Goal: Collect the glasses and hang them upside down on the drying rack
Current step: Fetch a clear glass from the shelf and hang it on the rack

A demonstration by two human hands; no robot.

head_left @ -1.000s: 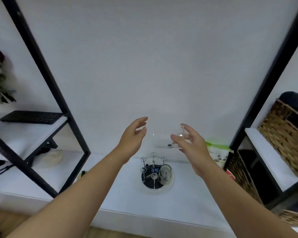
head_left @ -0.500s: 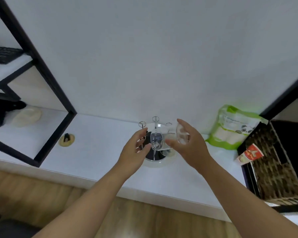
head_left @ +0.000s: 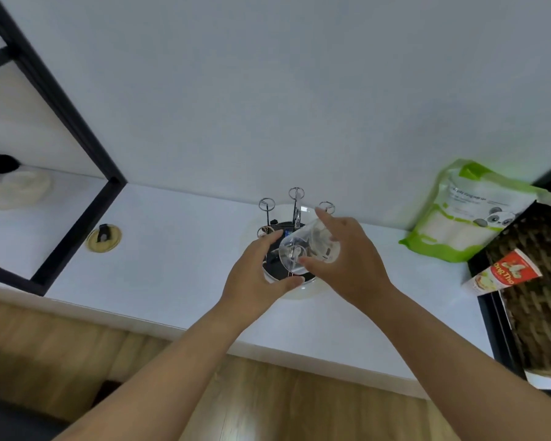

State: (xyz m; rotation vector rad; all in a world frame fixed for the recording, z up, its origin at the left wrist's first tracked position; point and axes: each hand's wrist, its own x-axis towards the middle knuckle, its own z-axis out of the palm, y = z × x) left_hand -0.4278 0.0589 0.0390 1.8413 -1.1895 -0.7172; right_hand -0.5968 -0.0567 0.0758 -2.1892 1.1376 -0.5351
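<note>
A clear glass point(head_left: 303, 249) lies on its side in the air, its mouth turned toward me, right above the drying rack point(head_left: 295, 205). My right hand point(head_left: 347, 259) grips the glass from the right and above. My left hand point(head_left: 258, 275) cups it from the left and below, thumb and fingers curved around the rim. The rack is a round white tray with a dark centre and chrome wire pegs ending in loops; three pegs stick up behind my hands. My hands hide most of the tray and anything hanging on it.
The rack stands on a white counter point(head_left: 178, 249) against a white wall. A green-and-white pouch point(head_left: 468, 214) leans at the right, beside a wicker basket point(head_left: 541, 297) and a red-and-white carton point(head_left: 503, 272). A black shelf frame point(head_left: 77, 144) stands left, near a small round yellow disc point(head_left: 104, 238).
The view has tilted down toward the counter. Both hands came down with the glass from chest height to just over the rack, and the left hand closed in on the rim.
</note>
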